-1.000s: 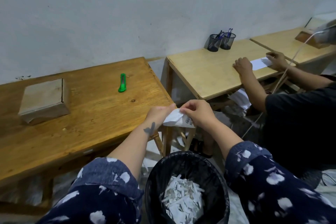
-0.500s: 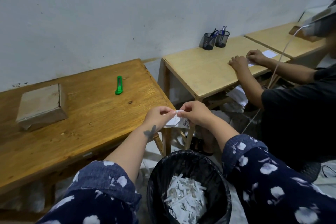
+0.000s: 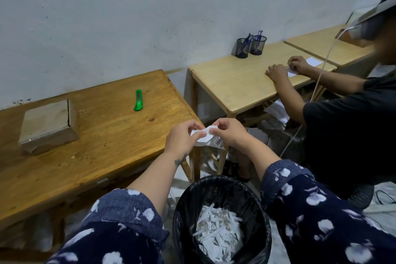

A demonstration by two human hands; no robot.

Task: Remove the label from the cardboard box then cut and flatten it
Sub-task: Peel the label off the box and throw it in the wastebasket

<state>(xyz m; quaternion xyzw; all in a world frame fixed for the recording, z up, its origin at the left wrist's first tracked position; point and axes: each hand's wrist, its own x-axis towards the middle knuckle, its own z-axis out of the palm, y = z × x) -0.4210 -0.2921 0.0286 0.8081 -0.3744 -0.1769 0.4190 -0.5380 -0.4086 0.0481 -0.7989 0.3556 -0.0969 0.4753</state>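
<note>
Left hand (image 3: 182, 138) & right hand (image 3: 230, 134) are both pinching a crumpled white label (image 3: 206, 138) above a black bin (image 3: 221, 218). Cardboard box (image 3: 48, 125) is sitting on wooden table (image 3: 107, 146) at 9 o'clock, green cutter (image 3: 138, 100) at 11.

I am sitting in what looks like a plain workroom or classroom: small wooden desks (image 3: 246, 83) are lining a bare white wall (image 3: 150, 17), mesh pen holders (image 3: 250, 46) are standing on one, and a person (image 3: 347, 118) is working beside me.
</note>
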